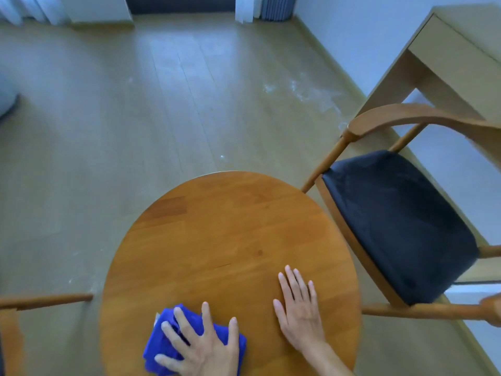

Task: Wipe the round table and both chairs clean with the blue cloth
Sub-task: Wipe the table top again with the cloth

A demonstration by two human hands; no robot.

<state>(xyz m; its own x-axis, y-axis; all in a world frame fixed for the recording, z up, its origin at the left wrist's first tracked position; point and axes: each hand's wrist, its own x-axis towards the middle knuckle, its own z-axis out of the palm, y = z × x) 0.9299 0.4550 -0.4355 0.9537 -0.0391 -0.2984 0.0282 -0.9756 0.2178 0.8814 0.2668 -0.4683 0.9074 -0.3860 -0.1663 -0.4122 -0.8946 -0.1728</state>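
Blue cloth (173, 340) is bunched up under the left hand (200, 351), fingers spread wide and pressing it flat onto the round counter (225, 234). Right hand (298, 313) lies just beside it, open palm-down on bare wood, holding nothing. A black-seated chair (398, 218) stands off past the right hand; another chair's arm (46, 301) pokes in left of the cloth hand.

We look down on a pale wood-plank floor (113, 126) streaked with white dust, white walls (360, 36) meeting it, sheer curtains (244, 8) at the far end, and a light wooden desk (447, 58) along the right wall.
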